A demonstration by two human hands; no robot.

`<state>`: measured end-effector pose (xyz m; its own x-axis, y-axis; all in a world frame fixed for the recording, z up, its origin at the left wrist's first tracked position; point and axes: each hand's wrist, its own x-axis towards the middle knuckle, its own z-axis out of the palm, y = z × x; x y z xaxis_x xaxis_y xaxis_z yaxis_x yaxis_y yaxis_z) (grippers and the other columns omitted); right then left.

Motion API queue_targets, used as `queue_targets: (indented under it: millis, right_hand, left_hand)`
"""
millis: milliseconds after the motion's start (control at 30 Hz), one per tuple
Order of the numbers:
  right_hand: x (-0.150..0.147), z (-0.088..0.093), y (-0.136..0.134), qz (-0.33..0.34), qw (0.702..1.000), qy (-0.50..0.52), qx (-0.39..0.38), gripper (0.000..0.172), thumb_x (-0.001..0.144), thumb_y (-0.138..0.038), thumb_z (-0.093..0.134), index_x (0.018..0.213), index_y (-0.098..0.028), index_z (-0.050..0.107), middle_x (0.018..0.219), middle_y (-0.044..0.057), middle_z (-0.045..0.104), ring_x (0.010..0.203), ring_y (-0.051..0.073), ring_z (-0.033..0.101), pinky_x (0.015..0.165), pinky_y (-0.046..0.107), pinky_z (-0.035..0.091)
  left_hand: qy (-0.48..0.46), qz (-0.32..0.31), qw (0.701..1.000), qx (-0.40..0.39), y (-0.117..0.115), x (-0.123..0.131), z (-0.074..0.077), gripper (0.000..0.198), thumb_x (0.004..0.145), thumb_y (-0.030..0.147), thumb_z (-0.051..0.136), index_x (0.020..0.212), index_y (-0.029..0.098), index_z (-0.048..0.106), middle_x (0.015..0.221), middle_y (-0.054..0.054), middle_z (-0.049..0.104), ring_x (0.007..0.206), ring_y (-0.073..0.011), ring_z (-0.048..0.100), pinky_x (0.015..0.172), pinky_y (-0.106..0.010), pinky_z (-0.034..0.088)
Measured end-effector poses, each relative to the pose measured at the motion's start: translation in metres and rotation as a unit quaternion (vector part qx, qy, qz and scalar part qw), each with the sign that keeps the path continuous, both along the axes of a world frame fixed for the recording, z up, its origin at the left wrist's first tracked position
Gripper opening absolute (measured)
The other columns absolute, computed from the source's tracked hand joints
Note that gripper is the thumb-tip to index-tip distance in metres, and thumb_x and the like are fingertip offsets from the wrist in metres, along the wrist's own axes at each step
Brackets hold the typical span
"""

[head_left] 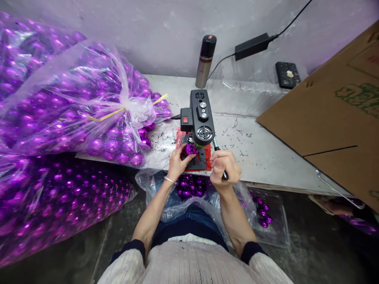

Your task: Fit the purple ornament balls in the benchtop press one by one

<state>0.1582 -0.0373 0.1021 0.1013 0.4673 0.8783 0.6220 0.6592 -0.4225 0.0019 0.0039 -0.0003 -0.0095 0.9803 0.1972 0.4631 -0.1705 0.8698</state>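
In the head view a small black bench press [202, 114] stands on a red mat [208, 157] at the bench's front edge. My left hand [177, 161] holds a shiny purple ball [191, 149] between thumb and fingers, under the press head at its left side. The top of that ball is partly covered by the press. My right hand [226, 167] is wrapped round the black grip of the press lever [217, 148], pulled toward me. Below the bench edge, more purple balls [191, 186] lie in a clear plastic bag [167, 209] across my lap.
Large clear bags of purple balls [74, 98] fill the left side. A spray can [204, 63], a power adapter [253, 46] and a small black case [288, 75] are at the back. A cardboard box [325, 106] stands right. Dark scraps litter the bench [239, 157].
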Motion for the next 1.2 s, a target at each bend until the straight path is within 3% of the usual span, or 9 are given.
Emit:
queue_targets:
  millis: [133, 300, 467, 833, 1067, 1200]
  right_hand:
    - [0.0, 0.0, 0.0, 0.001, 1.0, -0.003, 0.003, 0.023, 0.099, -0.017, 0.049, 0.077, -0.023, 0.055, 0.07, 0.0, 0.064, 0.064, 0.014, 0.061, 0.056, 0.028, 0.046]
    - [0.001, 0.001, -0.001, 0.002, 1.0, -0.002, 0.0, 0.025, 0.099, -0.018, 0.049, 0.076, -0.023, 0.055, 0.07, 0.0, 0.064, 0.065, 0.014, 0.062, 0.057, 0.028, 0.047]
    - [0.002, -0.001, -0.002, 0.004, 1.0, -0.011, -0.008, 0.024, 0.1, -0.019, 0.048, 0.077, -0.023, 0.055, 0.071, 0.0, 0.063, 0.066, 0.014, 0.062, 0.059, 0.028, 0.048]
    - [-0.001, -0.042, -0.001, 0.014, 1.0, 0.018, 0.021, 0.027, 0.104, -0.025, 0.043, 0.079, -0.023, 0.054, 0.076, 0.001, 0.063, 0.063, 0.013, 0.059, 0.06, 0.03, 0.05]
    - [-0.005, -0.056, 0.004, 0.0, 0.998, 0.046, 0.042, 0.03, 0.106, -0.03, 0.039, 0.079, -0.024, 0.051, 0.076, -0.001, 0.061, 0.06, 0.013, 0.06, 0.062, 0.033, 0.052]
    - [-0.009, -0.062, 0.005, 0.024, 0.996, 0.076, 0.049, 0.032, 0.107, -0.031, 0.038, 0.079, -0.024, 0.051, 0.078, -0.001, 0.06, 0.062, 0.013, 0.063, 0.063, 0.033, 0.054]
  left_hand:
    - [0.051, -0.017, 0.997, 0.049, -0.001, 0.008, 0.0, 0.058, 0.086, 0.054, 0.08, 0.133, 0.023, 0.066, 0.125, -0.012, 0.075, 0.114, -0.0306, 0.071, 0.104, -0.048, 0.053]
    - [0.059, -0.03, 0.993, 0.1, -0.001, 0.016, -0.01, 0.057, 0.086, 0.048, 0.079, 0.134, 0.021, 0.063, 0.13, -0.014, 0.073, 0.121, -0.0315, 0.069, 0.107, -0.05, 0.052]
    - [0.056, -0.047, 0.992, 0.099, 0.001, 0.013, -0.018, 0.058, 0.085, 0.045, 0.08, 0.136, 0.022, 0.062, 0.133, -0.014, 0.071, 0.125, -0.0321, 0.067, 0.111, -0.052, 0.051]
    - [0.061, -0.047, 0.987, 0.142, 0.0, 0.014, -0.022, 0.058, 0.09, 0.052, 0.075, 0.137, 0.02, 0.061, 0.131, -0.015, 0.071, 0.121, -0.0298, 0.069, 0.106, -0.047, 0.054]
    - [0.033, -0.058, 0.98, 0.186, 0.0, 0.013, -0.022, 0.058, 0.092, 0.051, 0.073, 0.138, 0.018, 0.06, 0.128, -0.016, 0.073, 0.118, -0.0295, 0.07, 0.102, -0.046, 0.055]
    - [0.039, -0.052, 0.984, 0.166, 0.0, 0.013, -0.021, 0.058, 0.09, 0.051, 0.075, 0.136, 0.019, 0.062, 0.128, -0.015, 0.073, 0.118, -0.0298, 0.07, 0.102, -0.046, 0.055]
